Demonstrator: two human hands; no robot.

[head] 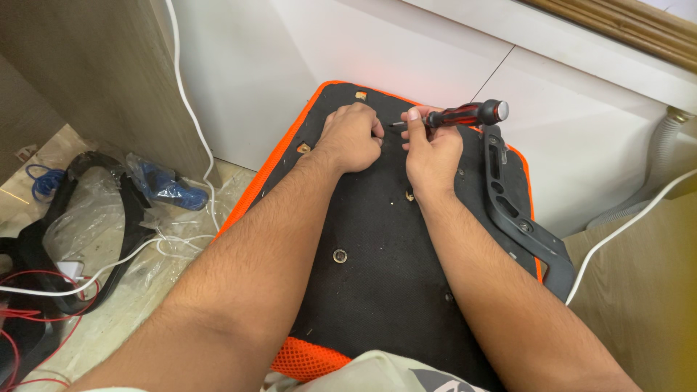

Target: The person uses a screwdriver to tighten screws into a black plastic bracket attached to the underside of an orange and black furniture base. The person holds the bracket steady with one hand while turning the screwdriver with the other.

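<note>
Two hands at the far end of an upturned seat base (377, 276)
A red-and-black screwdriver (465, 114) is gripped in the right hand (433, 152) — fingers curled around it; the left hand (352, 136) is fisted just beside its tip.

white cable (190, 109): runs down the far-left wall to the floor
blue plastic bag (170, 190): left, on the floor
black curved part (43, 239): near left, in clear wrap
red wires (29, 319): near-left corner
grey hose (664, 149): far right
</note>
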